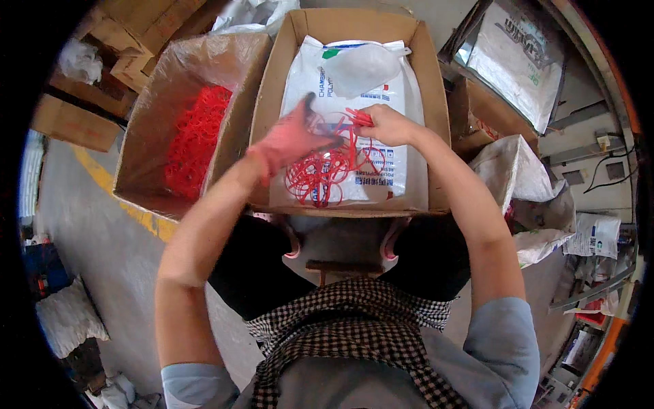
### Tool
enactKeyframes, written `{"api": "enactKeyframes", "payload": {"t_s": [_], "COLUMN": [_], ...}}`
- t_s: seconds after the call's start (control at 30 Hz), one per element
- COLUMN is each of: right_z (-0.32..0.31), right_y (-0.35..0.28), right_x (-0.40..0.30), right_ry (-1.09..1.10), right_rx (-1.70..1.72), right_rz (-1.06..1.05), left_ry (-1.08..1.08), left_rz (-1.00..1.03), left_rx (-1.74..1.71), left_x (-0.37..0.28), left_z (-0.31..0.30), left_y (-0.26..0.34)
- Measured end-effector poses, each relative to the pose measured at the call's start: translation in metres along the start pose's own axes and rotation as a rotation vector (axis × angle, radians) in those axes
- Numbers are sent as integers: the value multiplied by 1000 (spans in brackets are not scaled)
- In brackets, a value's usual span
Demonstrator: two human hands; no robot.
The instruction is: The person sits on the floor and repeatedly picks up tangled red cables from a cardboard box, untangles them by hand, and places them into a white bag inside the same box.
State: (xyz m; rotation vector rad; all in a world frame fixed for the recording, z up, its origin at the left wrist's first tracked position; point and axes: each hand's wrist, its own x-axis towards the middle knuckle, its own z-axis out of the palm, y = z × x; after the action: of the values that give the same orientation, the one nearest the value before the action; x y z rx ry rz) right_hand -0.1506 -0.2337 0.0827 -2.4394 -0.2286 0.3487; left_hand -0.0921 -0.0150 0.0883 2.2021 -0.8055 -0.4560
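My left hand (286,137), in a pinkish-red glove with dark fingertips, is blurred above a printed white sack (409,176). Its thumb and fingers are spread, and nothing shows firmly gripped between them. Bare, my right hand (391,125) pinches a small bundle of thin red plastic strips (360,117), some of which hang below it. Beneath the hands, a loose tangle of red strips (314,176) lies on the sack. A translucent white plastic piece (365,69) rests toward the sack's far end. An open cardboard box (438,97) surrounds the sack.
Left of this box stands a plastic-lined carton (148,148) with a heap of red strips (199,138) inside. Stacked cardboard boxes (74,122) are farther left. On the right are an open white sack (544,225) and a carton (493,110). A small wooden stool (345,267) shows between my legs.
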Motion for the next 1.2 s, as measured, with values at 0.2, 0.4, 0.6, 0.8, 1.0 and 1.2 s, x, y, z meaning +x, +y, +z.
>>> {"api": "enactKeyframes", "payload": {"t_s": [0.2,0.4,0.6,0.8,1.0,1.2], "right_z": [-2,17,19,23,3,24], "right_y": [-37,-49,-40,-47,-46,-35], "right_x": [-31,-23,-11,-10,-14,-13], "right_ry": [827,729,684,769,1068,496], "right_rx": [104,-225,-146,-45,1185,1198], "right_rz": [85,-32,-5,-234,-244,141], "left_ry": [132,346,349,505,348,257], "left_rz": [-78,82,33,-40,-282,6], "left_rx": [-649,-524,-584,-532,-1102,-708], "left_x": [17,10,13,15,33,19], "left_z": [22,38,26,35,31,37], "left_y": [15,18,27,20,-12,10]}}
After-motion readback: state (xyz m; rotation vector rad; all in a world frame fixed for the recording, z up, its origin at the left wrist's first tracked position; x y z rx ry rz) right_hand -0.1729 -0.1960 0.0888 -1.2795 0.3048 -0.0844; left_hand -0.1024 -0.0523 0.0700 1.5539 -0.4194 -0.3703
